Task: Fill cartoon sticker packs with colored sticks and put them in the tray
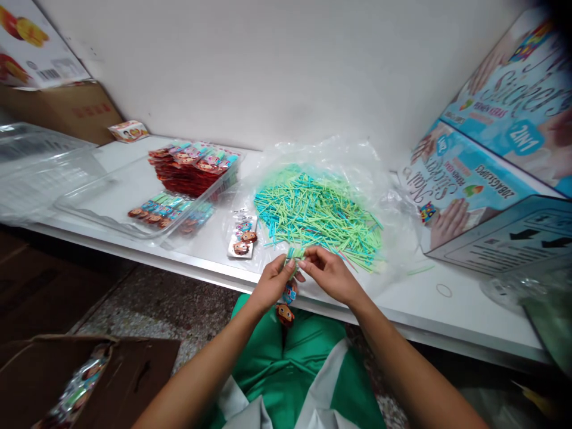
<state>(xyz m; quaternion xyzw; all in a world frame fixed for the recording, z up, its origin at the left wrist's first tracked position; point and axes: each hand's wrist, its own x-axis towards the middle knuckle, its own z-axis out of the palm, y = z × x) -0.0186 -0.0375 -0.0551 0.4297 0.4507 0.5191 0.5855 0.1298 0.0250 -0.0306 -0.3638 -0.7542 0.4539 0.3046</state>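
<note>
My left hand [273,280] and my right hand [329,274] meet at the front edge of a white table [451,310]. Both are closed in a pinch on a small packet [295,255] with green and blue sticks at its top; a cartoon face piece [285,313] hangs from it below my left hand. Just beyond my fingers lies a heap of green and blue sticks [317,211] on a clear plastic bag [357,161].
A finished packet [242,237] lies left of the heap. A clear tray [111,202] holds stacked packets [194,167]. Printed sticker boxes [473,185] stand at the right. An open cardboard box [89,369] sits on the floor, lower left.
</note>
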